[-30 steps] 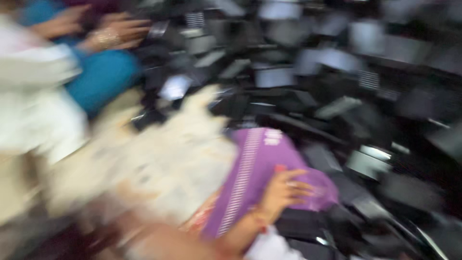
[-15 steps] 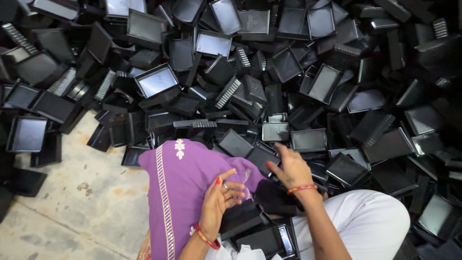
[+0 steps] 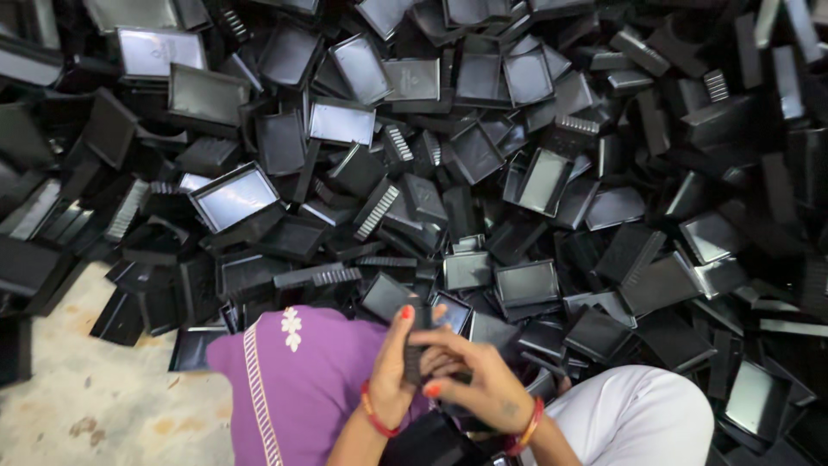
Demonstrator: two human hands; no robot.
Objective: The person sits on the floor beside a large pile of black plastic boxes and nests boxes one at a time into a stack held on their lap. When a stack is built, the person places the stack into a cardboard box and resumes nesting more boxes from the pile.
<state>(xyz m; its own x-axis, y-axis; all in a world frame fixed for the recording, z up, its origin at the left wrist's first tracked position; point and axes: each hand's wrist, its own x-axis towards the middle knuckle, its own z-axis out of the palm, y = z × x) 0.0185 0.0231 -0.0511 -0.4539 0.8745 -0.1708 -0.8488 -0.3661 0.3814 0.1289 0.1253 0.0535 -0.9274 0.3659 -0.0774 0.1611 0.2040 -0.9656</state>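
My left hand [image 3: 392, 362] and right hand [image 3: 479, 384] pinch a small black plastic part [image 3: 414, 358] between curled fingers above my purple-clad knee [image 3: 302, 380], just before the heap of black plastic trays [image 3: 517, 173].

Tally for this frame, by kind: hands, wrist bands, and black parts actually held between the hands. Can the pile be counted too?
hands: 2 (left hand, right hand)
red wrist bands: 2
black part held: 1
Total: 5; the pile is too dense to count.

Red bangles both wrists, red nail polish; purple embroidered tunic [image 3: 302, 380], white trousers [image 3: 638, 414].
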